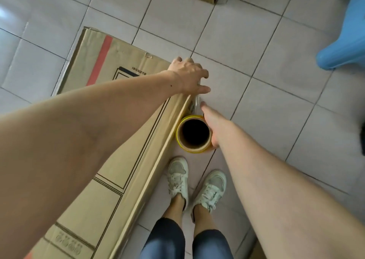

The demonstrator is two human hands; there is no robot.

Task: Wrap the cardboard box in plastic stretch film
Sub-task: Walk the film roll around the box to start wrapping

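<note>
Flattened cardboard box lies on tiled floor at our left. Our left hand curls over its far right corner. Stretch film roll upright against box edge, gripped by our right hand. Blue plastic stool far right.

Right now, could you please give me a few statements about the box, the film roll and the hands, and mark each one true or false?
1. The right hand holds the film roll upright beside the cardboard box. True.
2. The left hand hangs free, touching nothing. False: it rests at the box's upper edge, where clear film leaves the roll.
3. The box bears a red stripe. True.
4. The roll lies flat on top of the box. False: it stands against the box's side, its hollow core facing the camera.
5. A blue plastic stool stands on the tiled floor. True.
</note>
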